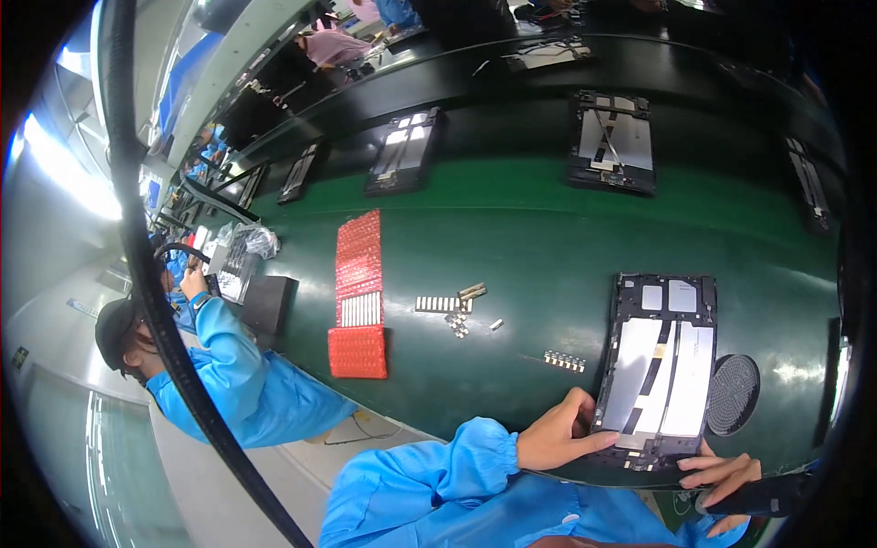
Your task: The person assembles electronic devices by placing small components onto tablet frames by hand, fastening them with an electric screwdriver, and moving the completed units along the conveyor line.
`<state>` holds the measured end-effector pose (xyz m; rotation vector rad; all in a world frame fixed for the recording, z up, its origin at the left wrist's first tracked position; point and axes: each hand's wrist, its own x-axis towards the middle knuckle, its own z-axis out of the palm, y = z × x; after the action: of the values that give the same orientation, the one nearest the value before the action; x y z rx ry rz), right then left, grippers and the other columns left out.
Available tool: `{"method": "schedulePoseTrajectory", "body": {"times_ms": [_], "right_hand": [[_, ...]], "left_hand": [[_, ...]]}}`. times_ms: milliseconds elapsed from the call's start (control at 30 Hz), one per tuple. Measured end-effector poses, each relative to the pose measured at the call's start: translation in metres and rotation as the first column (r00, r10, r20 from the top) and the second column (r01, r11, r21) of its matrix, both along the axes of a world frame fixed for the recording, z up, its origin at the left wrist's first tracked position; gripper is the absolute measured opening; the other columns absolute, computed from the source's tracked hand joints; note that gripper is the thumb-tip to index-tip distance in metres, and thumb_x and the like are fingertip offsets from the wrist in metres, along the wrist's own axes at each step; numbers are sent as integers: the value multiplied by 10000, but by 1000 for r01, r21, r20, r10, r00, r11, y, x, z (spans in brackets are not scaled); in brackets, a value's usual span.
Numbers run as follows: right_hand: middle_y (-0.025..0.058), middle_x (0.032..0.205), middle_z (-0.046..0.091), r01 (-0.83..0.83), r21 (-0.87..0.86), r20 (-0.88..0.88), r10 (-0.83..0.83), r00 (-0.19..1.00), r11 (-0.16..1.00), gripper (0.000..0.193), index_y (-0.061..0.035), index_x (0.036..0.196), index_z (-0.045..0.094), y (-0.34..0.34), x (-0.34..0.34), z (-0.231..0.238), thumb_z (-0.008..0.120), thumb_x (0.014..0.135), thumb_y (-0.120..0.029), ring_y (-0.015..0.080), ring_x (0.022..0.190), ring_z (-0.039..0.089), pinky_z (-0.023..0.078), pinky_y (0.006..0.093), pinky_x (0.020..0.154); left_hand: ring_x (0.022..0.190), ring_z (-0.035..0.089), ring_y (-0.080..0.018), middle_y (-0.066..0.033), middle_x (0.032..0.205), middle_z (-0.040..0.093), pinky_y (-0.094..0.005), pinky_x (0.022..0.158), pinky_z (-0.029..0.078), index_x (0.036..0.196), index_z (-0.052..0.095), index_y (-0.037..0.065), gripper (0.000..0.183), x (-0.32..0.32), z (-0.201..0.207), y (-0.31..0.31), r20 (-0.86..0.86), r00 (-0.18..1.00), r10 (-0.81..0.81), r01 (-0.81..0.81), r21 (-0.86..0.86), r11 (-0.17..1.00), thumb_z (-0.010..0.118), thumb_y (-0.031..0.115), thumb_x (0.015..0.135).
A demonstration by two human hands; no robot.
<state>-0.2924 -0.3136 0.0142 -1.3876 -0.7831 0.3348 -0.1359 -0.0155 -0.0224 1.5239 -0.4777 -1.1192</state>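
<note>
- Head view: tablet frame (660, 370) lies at the table's (512, 247) near edge, panels seated, back uncovered.
- Left hand (557, 434) fingers spread on its corner.
- Right hand (722, 479) fingers seemingly clamped on a dark tool (763, 498).

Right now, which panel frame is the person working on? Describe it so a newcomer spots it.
On the green belt, look at the near edge by the blue sleeves. The black panel frame lies there, left hand touching its lower corner. Unlike the frames farther up, it sits beside a round black mesh disc.
</note>
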Motion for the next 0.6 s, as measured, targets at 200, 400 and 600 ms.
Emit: {"method": "schedulePoseTrajectory", "body": {"times_ms": [200, 400, 600], "right_hand": [[264, 1200, 499, 119, 151, -60, -111, 992, 981, 507, -70, 1100, 557, 33, 26, 30, 797, 654, -64, 441, 1169, 444, 147, 573, 1050], [309, 1258, 447, 299, 457, -85, -293, 952, 838, 848, -41, 1372, 255, 53, 56, 18, 717, 671, 85, 386, 1136, 507, 365, 480, 982], [239, 1242, 492, 488, 387, -395, -338, 854, 782, 774, -23, 1334, 313, 66, 69, 32, 690, 670, 101, 317, 1080, 557, 444, 391, 919]], "left_hand": [[900, 587, -183, -152, 993, 585, -294, 758, 492, 1061, 372, 29, 403, 27, 18, 11, -373, 895, 246, -355, -258, 899, 672, 28, 791], [880, 613, -208, -127, 957, 603, -325, 757, 523, 1088, 428, 35, 390, 115, 41, 42, -83, 845, 528, -508, -432, 745, 658, -3, 775], [634, 634, -180, -67, 804, 622, -316, 460, 532, 938, 515, 58, 224, 258, 51, 43, 179, 701, 691, -618, -332, 713, 661, 169, 809]]}}
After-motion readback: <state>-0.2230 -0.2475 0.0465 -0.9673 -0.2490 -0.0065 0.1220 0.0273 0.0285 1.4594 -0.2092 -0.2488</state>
